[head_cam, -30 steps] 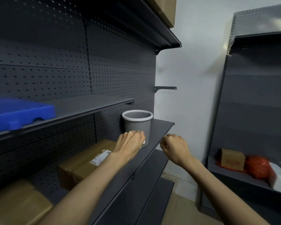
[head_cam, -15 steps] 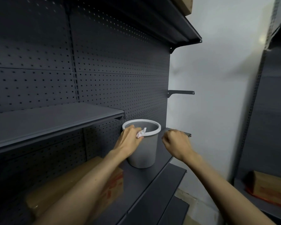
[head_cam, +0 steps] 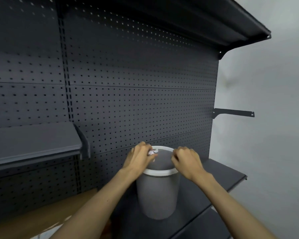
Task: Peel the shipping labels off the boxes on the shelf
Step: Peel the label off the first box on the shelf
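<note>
Nearest, at the lower left, a cardboard box (head_cam: 47, 214) lies on the shelf; beyond it the left hand (head_cam: 140, 159) pinches a crumpled label (head_cam: 150, 153) over the grey bin (head_cam: 158, 192), the right hand (head_cam: 186, 161) curled, apparently empty; sticky paper may cling to fingers and miss

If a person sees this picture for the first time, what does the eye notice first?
First, the two bare hands over the grey bin with a white rim, standing on the dark shelf. The left hand pinches a crumpled white paper scrap above the opening; the right hand is curled at the rim.
</note>
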### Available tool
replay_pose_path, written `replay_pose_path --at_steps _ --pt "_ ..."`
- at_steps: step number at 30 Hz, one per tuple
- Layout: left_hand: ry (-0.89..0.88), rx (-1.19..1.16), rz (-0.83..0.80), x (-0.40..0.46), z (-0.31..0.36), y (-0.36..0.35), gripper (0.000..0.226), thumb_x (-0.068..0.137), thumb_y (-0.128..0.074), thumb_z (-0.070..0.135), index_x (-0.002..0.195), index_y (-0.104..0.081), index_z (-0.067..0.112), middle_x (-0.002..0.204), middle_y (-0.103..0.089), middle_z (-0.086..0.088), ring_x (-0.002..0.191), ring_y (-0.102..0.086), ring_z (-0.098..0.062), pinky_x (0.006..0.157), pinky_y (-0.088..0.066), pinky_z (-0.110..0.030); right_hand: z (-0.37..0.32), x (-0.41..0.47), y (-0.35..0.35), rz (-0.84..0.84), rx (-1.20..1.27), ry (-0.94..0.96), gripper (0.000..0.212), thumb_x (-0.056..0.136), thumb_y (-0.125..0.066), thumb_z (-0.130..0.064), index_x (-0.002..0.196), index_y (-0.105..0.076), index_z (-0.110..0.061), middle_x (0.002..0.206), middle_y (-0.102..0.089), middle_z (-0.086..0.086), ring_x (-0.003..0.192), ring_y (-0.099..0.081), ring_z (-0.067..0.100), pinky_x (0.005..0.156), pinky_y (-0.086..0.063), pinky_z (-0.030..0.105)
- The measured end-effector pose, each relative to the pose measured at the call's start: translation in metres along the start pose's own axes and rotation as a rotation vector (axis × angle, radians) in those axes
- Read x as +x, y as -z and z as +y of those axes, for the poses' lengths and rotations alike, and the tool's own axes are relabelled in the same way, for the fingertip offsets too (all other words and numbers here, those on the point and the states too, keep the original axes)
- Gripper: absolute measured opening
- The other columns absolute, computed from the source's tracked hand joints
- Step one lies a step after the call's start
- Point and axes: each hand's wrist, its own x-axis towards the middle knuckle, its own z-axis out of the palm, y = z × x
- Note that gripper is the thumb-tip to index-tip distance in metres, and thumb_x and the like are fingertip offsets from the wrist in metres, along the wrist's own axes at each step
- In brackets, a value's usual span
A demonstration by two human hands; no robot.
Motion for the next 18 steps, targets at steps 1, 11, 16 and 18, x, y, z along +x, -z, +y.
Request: replay_pose_path --at_steps 1,11,16,18 --pt "0.005 0.046 -0.009 0.006 0.003 -0.006 0.027 0.089 -0.062 0.044 0.085 -0.065 0.017 0.096 -0.056 -0.001 0.085 -0.059 -0.024 0.077 -0.050 -0.036 0.009 0.006 -0.005 -0.002 0.005 0.012 0.024 0.093 -0.044 -0.021 0.078 -0.058 -0.008 0.092 -0.064 0.010 0.087 -0.058 0.029 0.079 -0.042 0.035" --pt "0.112 0.064 -0.092 0.042 0.001 -0.053 0.022 0.085 -0.045 0.004 0.074 -0.064 0.008 0.075 -0.060 -0.009 0.066 -0.050 -0.022 0.058 -0.036 -0.031 0.056 0.051 -0.045 -0.036 0.074 0.060 0.025 0.094 -0.045 -0.023 0.089 -0.065 -0.010 0.093 -0.065 0.007 0.086 -0.059 0.026 0.081 -0.042 0.036" --pt "0.127 0.088 -0.085 0.056 -0.008 -0.065 0.012 0.087 -0.061 0.012 0.082 -0.071 0.016 0.080 -0.069 -0.001 0.074 -0.063 -0.017 0.066 -0.052 -0.030 0.061 0.062 -0.058 -0.056 0.103 0.084 0.025 0.095 -0.044 -0.023 0.090 -0.065 -0.011 0.093 -0.065 0.006 0.086 -0.060 0.026 0.085 -0.044 0.037" --pt "0.142 0.089 -0.075 0.060 -0.009 -0.068 0.011 0.085 -0.062 0.012 0.079 -0.069 0.018 0.081 -0.069 0.001 0.076 -0.064 -0.016 0.068 -0.054 -0.032 0.061 0.064 -0.060 -0.057 0.123 0.094 0.024 0.095 -0.045 -0.023 0.088 -0.065 -0.011 0.092 -0.065 0.006 0.085 -0.060 0.025 0.085 -0.043 0.036"
